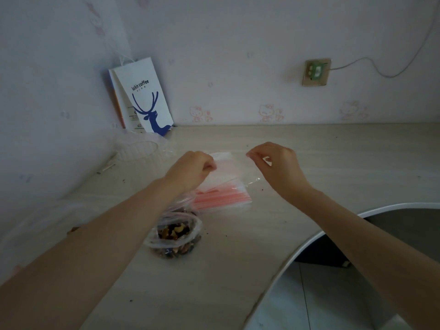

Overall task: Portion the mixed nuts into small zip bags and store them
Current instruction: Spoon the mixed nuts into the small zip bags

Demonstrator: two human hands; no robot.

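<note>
Evidently left hand [192, 167] and right hand [276, 163] each pinch an edge of one small zip bag [228, 164] — probably to part its mouth; mixed nuts [175, 231] sit at its six o'clock.

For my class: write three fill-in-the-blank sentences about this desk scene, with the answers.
1. The paper bag reads luckin ____.
2. The bag of mixed nuts has its mouth ____.
3. The small zip bag is pinched between the left hand and right hand, so ____ hands are busy.
Missing words: coffee, open, both.
</note>
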